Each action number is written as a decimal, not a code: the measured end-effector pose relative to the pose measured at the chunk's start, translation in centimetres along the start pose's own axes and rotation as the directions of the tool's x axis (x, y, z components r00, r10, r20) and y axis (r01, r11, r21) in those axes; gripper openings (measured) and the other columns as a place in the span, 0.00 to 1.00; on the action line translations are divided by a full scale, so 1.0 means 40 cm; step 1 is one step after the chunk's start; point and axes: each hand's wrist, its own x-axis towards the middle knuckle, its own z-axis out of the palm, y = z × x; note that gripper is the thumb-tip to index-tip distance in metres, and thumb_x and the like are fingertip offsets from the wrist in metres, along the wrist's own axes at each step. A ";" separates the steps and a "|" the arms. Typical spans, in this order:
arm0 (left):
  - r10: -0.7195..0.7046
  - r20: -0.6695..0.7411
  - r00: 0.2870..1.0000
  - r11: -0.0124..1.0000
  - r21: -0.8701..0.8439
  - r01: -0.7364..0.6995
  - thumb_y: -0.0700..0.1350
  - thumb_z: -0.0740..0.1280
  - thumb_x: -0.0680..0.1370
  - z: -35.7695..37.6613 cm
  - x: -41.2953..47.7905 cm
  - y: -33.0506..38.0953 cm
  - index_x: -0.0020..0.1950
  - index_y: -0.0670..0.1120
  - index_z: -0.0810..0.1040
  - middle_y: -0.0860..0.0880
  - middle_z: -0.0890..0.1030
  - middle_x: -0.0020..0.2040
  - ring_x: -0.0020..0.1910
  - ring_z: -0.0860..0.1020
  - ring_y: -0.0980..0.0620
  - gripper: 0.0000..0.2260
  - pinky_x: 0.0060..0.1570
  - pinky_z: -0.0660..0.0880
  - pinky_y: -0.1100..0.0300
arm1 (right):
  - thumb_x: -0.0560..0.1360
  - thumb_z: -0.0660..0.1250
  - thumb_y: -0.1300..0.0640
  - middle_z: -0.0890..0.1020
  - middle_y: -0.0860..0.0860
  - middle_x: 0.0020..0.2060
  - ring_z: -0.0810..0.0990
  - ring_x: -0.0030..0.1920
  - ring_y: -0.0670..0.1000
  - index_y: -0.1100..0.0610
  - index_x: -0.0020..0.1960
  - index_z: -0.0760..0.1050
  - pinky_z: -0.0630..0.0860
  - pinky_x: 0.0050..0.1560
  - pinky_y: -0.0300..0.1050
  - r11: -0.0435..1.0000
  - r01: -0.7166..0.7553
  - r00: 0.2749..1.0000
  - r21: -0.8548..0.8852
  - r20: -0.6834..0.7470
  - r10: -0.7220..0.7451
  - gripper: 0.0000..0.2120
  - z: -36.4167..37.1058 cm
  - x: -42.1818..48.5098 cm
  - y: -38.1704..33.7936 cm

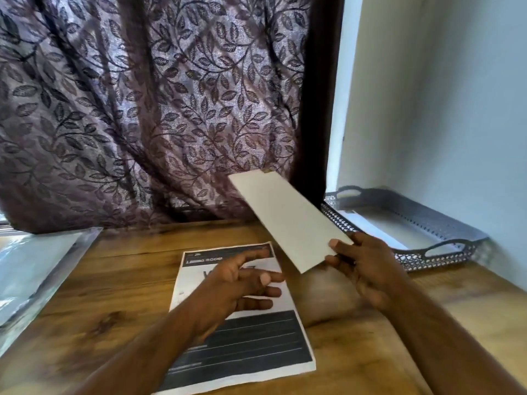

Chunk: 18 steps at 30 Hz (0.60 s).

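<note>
The envelope [288,220] is plain off-white paper, matt and smooth. The printed sheet [256,346] is thin white paper with 1 large block of dull black ink. The table [114,280] is brown wood with visible grain and a faint sheen. The curtain [142,109] is purple woven cloth with a slightly shimmering leaf pattern. The tray [456,225] looks like grey perforated metal. The sleeve [31,269] is glossy clear plastic.

White envelope [288,220] — blank, tilted, aloft over table edge

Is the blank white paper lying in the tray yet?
No, the right hand pinches the blank white paper up above the table, beside the tray.
</note>
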 end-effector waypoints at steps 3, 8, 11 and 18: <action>0.024 0.027 0.999 0.993 0.114 -0.027 0.40 0.71 0.75 0.014 -0.004 -0.004 0.66 0.44 0.75 0.44 0.85 0.57 0.57 0.83 0.43 0.19 0.59 0.80 0.45 | 0.78 0.67 0.68 0.86 0.60 0.39 0.85 0.34 0.52 0.66 0.55 0.78 0.84 0.36 0.45 0.996 0.087 0.981 -0.015 -0.174 -0.089 0.07 -0.128 -0.019 -0.087; 0.046 0.056 0.997 0.985 0.164 -0.055 0.40 0.75 0.72 0.057 0.007 -0.008 0.61 0.39 0.79 0.43 0.86 0.55 0.56 0.83 0.43 0.19 0.59 0.79 0.44 | 0.75 0.63 0.76 0.80 0.67 0.43 0.84 0.32 0.58 0.72 0.49 0.77 0.84 0.33 0.43 0.949 0.251 0.866 -0.191 -0.394 -0.308 0.05 -0.331 -0.017 -0.216; 0.054 0.132 0.990 0.987 0.145 -0.073 0.51 0.82 0.65 0.109 0.020 -0.010 0.62 0.40 0.78 0.43 0.85 0.56 0.58 0.83 0.43 0.31 0.59 0.79 0.46 | 0.75 0.62 0.77 0.78 0.68 0.47 0.83 0.36 0.63 0.74 0.45 0.76 0.84 0.32 0.43 0.945 0.178 0.866 -0.274 -0.412 -0.282 0.04 -0.394 0.021 -0.241; 0.062 0.236 0.970 0.994 0.075 -0.082 0.60 0.84 0.56 0.246 0.072 -0.012 0.62 0.42 0.79 0.44 0.85 0.57 0.58 0.83 0.45 0.40 0.57 0.81 0.50 | 0.76 0.64 0.75 0.77 0.61 0.42 0.84 0.29 0.53 0.68 0.52 0.74 0.84 0.36 0.47 0.871 -0.020 0.912 -0.491 -0.367 -0.185 0.07 -0.402 0.187 -0.248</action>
